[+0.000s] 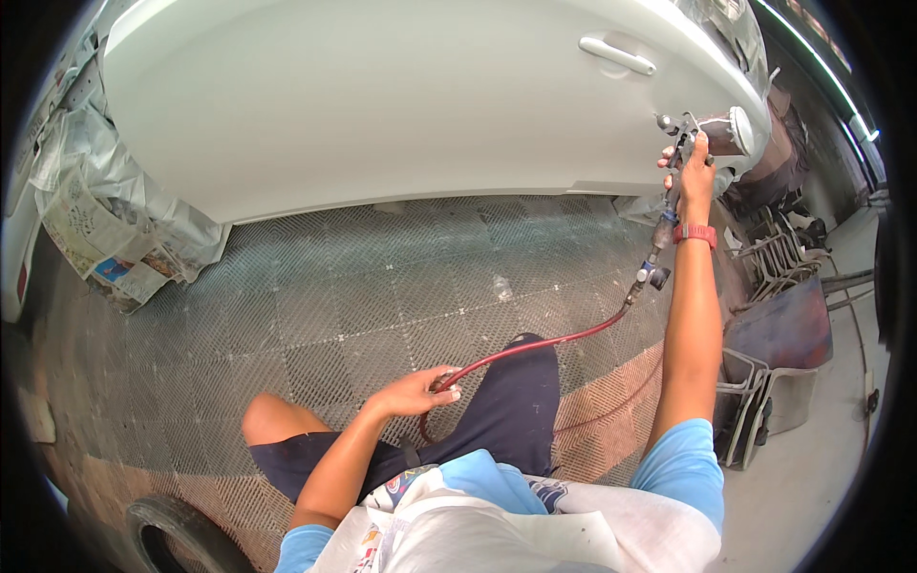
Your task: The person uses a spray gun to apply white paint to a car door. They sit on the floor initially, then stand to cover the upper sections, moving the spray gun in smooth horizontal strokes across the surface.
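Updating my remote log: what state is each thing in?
Spray gun: gripped by right hand; trigger position unclear
Red hose: joined to gun, held by left hand
Car door: appears shut
Door handle: appears unpulled
Newspaper masking: wrinkled
Tire: lying on floor mat
Red wristband: fastened

Ridged floor tiles (pixel 315 306) — black tyre (pixel 198 517) at lower left.

The newspaper sheets (pixel 95 220) at the left end of the white car (pixel 382 105) had lots of tiny print, but the words were too small to read. The person's blue and white shirt (pixel 497 530) had little colored marks (pixel 399 485) on the front and a dark blue one (pixel 549 494) too, all too blurry to read.
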Demonstrator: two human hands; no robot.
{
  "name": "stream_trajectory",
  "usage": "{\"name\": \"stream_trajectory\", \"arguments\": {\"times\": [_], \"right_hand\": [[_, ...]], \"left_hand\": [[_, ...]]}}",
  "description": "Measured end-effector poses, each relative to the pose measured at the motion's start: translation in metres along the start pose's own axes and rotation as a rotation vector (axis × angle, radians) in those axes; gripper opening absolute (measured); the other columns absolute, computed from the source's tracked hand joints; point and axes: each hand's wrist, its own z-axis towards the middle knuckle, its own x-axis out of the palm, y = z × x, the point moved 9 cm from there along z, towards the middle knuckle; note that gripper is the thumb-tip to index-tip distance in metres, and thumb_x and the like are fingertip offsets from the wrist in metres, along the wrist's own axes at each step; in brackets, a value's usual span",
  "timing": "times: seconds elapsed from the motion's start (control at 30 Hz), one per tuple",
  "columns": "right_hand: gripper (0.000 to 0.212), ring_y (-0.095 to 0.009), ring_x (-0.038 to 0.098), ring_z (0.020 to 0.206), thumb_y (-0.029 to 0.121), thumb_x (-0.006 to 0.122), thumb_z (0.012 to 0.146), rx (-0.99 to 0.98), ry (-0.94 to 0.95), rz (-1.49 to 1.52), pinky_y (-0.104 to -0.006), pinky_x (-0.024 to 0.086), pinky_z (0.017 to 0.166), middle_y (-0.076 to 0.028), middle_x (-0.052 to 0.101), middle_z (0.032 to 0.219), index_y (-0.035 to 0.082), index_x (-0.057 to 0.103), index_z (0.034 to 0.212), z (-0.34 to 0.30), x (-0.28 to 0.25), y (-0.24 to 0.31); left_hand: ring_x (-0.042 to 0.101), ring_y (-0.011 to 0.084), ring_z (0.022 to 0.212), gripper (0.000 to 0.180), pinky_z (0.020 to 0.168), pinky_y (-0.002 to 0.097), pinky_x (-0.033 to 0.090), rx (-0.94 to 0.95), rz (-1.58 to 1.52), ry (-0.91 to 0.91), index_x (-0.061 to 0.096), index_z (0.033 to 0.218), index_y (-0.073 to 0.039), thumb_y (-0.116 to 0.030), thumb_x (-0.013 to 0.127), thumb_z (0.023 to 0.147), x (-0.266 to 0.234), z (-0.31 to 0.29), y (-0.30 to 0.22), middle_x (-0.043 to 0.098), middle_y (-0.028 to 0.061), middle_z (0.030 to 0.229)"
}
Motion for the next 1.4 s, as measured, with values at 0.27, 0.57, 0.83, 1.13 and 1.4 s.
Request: {"name": "stream_trajectory", "arguments": {"times": [0.27,0.57,0.83,1.13,1.4], "right_hand": [[0.061,-0.021,0.076,0.067,0.056,0.045,0.111,-0.034,-0.257,-0.104,-0.0316,0.051,0.04,-0.014,0.076,0.089,0.0,0.067,0.123,0.082,-0.049,-0.02],[0.057,-0.019,0.073,0.067,0.055,0.044,0.113,-0.089,-0.019,0.215,-0.0278,0.049,0.041,-0.011,0.073,0.083,0.001,0.065,0.116,-0.025,0.068,0.018],[0.059,-0.017,0.072,0.071,0.058,0.046,0.113,-0.084,0.5,0.357,-0.0245,0.048,0.043,-0.009,0.071,0.082,0.003,0.064,0.118,-0.185,0.282,0.124],[0.064,-0.014,0.069,0.066,0.06,0.046,0.111,-0.229,0.864,0.355,-0.0258,0.05,0.045,-0.008,0.07,0.08,-0.001,0.067,0.113,-0.342,0.497,0.236],[0.068,-0.02,0.07,0.058,0.061,0.043,0.111,-0.161,1.129,0.545,-0.0311,0.052,0.045,-0.012,0.072,0.078,0.0,0.07,0.121,-0.412,0.61,0.306]], "left_hand": [[0.067,0.0243,0.127,0.071,0.112,0.042,0.05,0.092,-0.063,-0.157,0.041,0.163,-0.009,-0.03,0.073,0.103,0.009,0.007,-0.037,0.07,0.0169,0.138],[0.071,0.0402,0.115,0.069,0.102,0.0476,0.053,-0.117,0.347,-0.146,0.058,0.147,-0.007,-0.056,0.069,0.099,-0.031,-0.044,0.026,0.075,0.0244,0.121],[0.072,0.0402,0.113,0.055,0.097,0.0499,0.055,-0.413,0.478,-0.078,0.072,0.131,-0.009,-0.053,0.071,0.097,-0.052,-0.094,0.138,0.078,0.0192,0.116],[0.07,0.0333,0.124,0.059,0.101,0.0479,0.055,-0.759,0.59,-0.289,0.074,0.133,-0.013,-0.057,0.072,0.094,-0.101,-0.161,0.17,0.076,0.0133,0.13],[0.067,0.0369,0.129,0.066,0.108,0.0474,0.051,-0.596,0.404,-0.441,0.068,0.144,-0.017,-0.062,0.07,0.095,-0.11,-0.183,0.165,0.073,0.0182,0.134]]}}
